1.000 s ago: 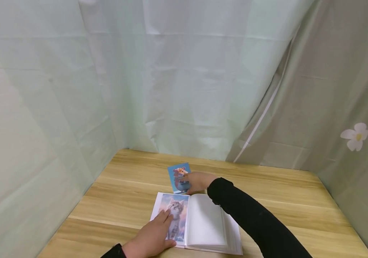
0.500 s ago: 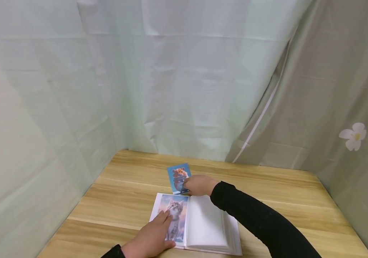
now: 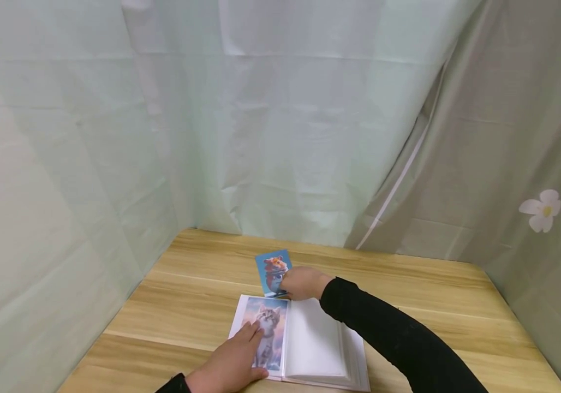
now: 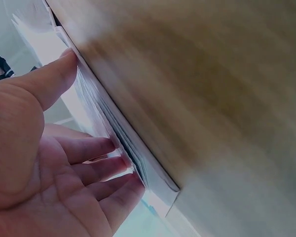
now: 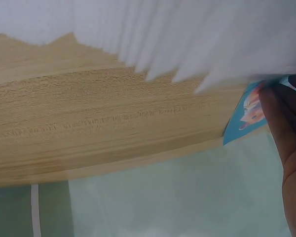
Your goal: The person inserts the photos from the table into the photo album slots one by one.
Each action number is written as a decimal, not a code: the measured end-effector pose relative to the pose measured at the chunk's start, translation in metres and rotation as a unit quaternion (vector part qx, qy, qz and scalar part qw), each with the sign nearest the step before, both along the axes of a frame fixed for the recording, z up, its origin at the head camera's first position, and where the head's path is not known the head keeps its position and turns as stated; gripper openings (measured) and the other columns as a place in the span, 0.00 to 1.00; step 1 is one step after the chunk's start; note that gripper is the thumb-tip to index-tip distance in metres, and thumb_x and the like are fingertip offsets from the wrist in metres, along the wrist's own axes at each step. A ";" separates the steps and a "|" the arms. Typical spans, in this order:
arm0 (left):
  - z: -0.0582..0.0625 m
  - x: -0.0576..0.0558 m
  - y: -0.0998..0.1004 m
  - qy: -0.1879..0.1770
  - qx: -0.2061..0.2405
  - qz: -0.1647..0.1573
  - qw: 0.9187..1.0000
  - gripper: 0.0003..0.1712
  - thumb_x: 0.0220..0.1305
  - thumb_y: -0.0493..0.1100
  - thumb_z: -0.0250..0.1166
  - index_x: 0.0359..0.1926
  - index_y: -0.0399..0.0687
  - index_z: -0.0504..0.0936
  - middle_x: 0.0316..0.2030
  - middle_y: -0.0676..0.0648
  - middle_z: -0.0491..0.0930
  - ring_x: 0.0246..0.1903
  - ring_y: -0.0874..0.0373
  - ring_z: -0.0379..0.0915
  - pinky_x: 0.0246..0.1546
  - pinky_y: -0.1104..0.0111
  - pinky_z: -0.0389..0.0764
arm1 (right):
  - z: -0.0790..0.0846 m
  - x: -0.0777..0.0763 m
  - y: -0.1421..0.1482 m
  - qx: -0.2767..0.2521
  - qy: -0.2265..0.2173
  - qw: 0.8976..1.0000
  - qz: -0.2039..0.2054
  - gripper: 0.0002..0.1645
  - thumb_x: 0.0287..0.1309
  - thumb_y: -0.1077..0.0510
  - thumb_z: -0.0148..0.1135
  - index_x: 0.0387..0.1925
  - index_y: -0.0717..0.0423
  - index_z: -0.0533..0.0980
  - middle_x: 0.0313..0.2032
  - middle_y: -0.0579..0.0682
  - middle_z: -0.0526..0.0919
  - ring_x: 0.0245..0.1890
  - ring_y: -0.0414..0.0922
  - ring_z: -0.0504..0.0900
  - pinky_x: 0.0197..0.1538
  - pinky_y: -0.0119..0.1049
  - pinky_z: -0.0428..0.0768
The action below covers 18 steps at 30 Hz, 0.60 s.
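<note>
An open photo album (image 3: pixel 316 344) lies on the wooden table, a grey kitten picture (image 3: pixel 274 344) on its left page and a blank white sleeve on its right. My left hand (image 3: pixel 233 355) rests on the left page, fingers extended; in the left wrist view its thumb (image 4: pixel 59 74) touches the album's edge. Beyond the album lies a blue photo card (image 3: pixel 272 267) with a hamster in a cup. My right hand (image 3: pixel 305 283) pinches the card's lower right edge, covering that part. In the right wrist view, fingers (image 5: pixel 278 118) press on the card; the thumb is barely visible.
Pale curtains (image 3: pixel 290 136) hang behind and on both sides of the table (image 3: pixel 202 262). In the right wrist view, the album's fanned white page edges (image 5: pixel 153 44) stand close to the right hand.
The right hand's fingers, earlier spread over the card's face, have drawn back and curled at its lower right edge. The left hand, album and card have hardly moved.
</note>
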<state>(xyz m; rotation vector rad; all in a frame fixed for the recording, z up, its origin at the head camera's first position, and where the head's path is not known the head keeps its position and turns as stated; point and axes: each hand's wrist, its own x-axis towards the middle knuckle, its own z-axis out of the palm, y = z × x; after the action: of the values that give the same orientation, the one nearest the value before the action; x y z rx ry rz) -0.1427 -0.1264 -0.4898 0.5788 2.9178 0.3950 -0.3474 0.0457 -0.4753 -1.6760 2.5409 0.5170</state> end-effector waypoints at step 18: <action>0.002 0.004 -0.001 0.019 -0.007 -0.007 1.000 0.47 0.59 0.61 0.70 0.65 0.28 0.71 0.67 0.30 0.67 0.67 0.34 0.62 0.63 0.48 0.71 | 0.000 0.004 -0.010 0.002 0.020 0.999 0.044 0.13 0.68 0.49 0.62 0.26 0.45 0.77 0.20 0.38 0.73 0.22 0.35 0.72 0.31 0.29 0.68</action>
<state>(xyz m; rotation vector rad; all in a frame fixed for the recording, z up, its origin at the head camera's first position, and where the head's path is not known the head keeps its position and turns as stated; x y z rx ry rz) -0.1383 -0.1271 -0.4877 0.6123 2.9488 0.3658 -0.3434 0.0359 -0.4756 -1.7999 2.5006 0.5662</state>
